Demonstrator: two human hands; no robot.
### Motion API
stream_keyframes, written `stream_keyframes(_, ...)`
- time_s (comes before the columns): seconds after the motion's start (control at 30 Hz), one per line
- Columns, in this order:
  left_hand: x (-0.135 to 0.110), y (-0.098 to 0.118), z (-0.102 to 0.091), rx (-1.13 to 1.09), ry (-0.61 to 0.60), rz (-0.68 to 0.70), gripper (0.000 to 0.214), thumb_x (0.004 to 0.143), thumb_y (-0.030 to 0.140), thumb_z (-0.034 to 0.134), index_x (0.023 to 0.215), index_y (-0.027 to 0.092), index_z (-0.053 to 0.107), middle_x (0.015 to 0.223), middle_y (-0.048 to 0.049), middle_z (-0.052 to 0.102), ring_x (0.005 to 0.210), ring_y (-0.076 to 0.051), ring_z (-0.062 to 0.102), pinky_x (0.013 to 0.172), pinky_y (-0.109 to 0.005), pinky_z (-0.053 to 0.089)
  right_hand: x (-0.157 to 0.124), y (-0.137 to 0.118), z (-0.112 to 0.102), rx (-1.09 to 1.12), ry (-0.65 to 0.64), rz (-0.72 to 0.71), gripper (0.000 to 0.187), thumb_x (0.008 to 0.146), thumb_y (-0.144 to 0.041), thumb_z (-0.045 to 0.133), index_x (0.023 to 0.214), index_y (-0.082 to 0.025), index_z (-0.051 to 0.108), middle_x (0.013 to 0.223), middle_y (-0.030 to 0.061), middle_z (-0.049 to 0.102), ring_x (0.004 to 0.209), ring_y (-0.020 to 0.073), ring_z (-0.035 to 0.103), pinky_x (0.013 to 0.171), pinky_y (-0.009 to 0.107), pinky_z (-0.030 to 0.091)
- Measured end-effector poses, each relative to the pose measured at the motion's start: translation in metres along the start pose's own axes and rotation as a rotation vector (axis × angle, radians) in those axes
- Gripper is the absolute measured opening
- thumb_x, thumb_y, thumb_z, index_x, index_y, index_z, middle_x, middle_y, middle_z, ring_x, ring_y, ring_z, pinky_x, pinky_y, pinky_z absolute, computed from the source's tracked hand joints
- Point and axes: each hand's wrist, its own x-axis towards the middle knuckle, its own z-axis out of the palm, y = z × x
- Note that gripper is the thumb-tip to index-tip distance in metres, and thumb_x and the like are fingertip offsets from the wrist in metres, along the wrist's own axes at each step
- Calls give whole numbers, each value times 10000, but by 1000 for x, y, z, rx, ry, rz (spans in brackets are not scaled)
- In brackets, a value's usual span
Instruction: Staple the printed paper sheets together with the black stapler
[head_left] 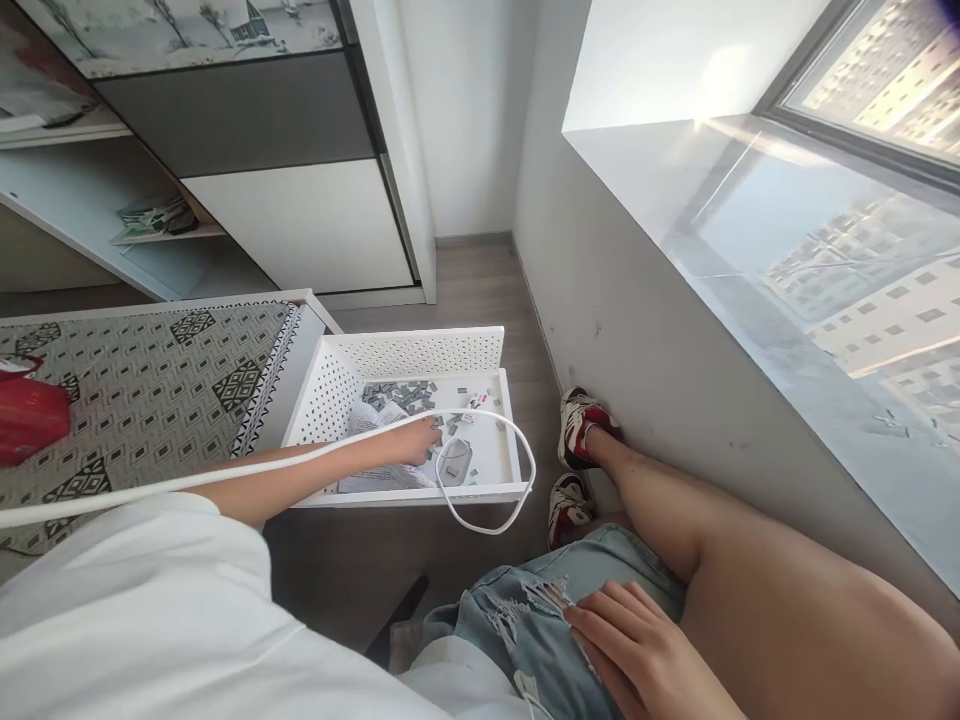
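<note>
Picking step: left hand [418, 441] in white tray [420, 350], fingers [433, 431] curled over grey pieces [401, 392], grip unclear; right hand [637, 650] flat, empty; next needs single-piece pinch.

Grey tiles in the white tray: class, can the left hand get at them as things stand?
Probably yes: the left hand lies inside the open-topped tray, fingertips beside the grey tiles; the white cable crosses above without blocking.

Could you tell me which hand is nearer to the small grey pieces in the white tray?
Left. The left hand reaches into the white tray, right at the grey pieces. The right hand rests on the denim shorts in the lap, outside the tray.
</note>
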Motion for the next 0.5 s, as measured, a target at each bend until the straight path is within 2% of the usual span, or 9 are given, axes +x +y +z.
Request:
stream_keyframes(0.13,-30,-15,8,-47,18,-150,763,719,169,706,1451,161,492,1446,-220,521,1225,-385,587,889,-384,515,2,-1,-1,6,-18,-2,222,1071,-224,470,965,-207,665,785,26,625,702,159,587,675,287,459)
stream_keyframes(0.27,-45,-23,10,-30,59,-243,738,801,214,639,1510,173,439,1578,-210,414,1311,-402,527,975,-431,493,4,-1,-1,1,-32,-4,236,1074,-221,459,961,-209,666,781,24,622,691,160,578,688,295,466)
stream_keyframes(0.43,-39,-32,6,69,71,-68,893,710,191,740,1546,255,433,1666,-150,330,1485,-419,331,1188,-529,308,2,1,2,10,-53,-17,226,1066,-192,461,943,-207,650,798,26,627,705,160,586,689,294,466)
stream_keyframes(0.5,-37,-31,4,90,64,-21,873,685,163,744,1515,235,482,1620,-160,403,1479,-407,345,1214,-531,264,0,2,2,11,-72,-14,215,1058,-179,469,927,-207,638,800,24,623,711,161,591,685,292,465)
